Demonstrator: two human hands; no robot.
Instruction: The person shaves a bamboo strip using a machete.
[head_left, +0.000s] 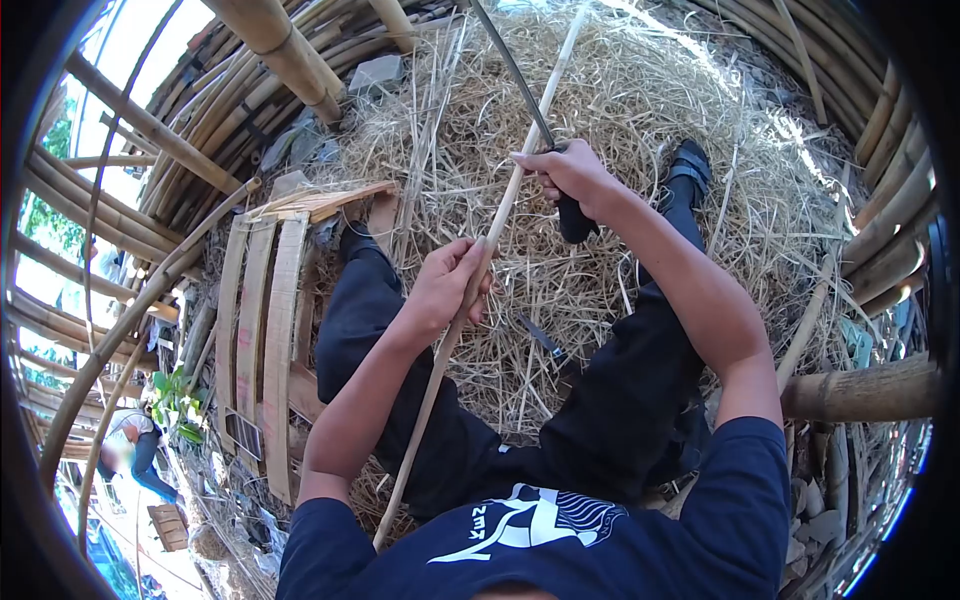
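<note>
A long, thin bamboo strip (508,203) slants from the top of the head view down past my lap. My left hand (450,285) is closed around it, thumb on top, near the middle of its length. My right hand (577,180) grips the black handle of a long-bladed knife (512,70), with the thumb reaching out to the strip. The dark blade points away from me, against or just beside the strip's far part; I cannot tell whether the edge touches. A small dark knife (543,340) lies on the shavings between my legs.
Pale bamboo shavings (640,100) cover the ground around my feet. A slatted wooden crate (255,330) stands beside my left leg. Bamboo poles (285,55) rise at the left, with another pole (860,390) near my right elbow. Another person (140,450) is at the far left.
</note>
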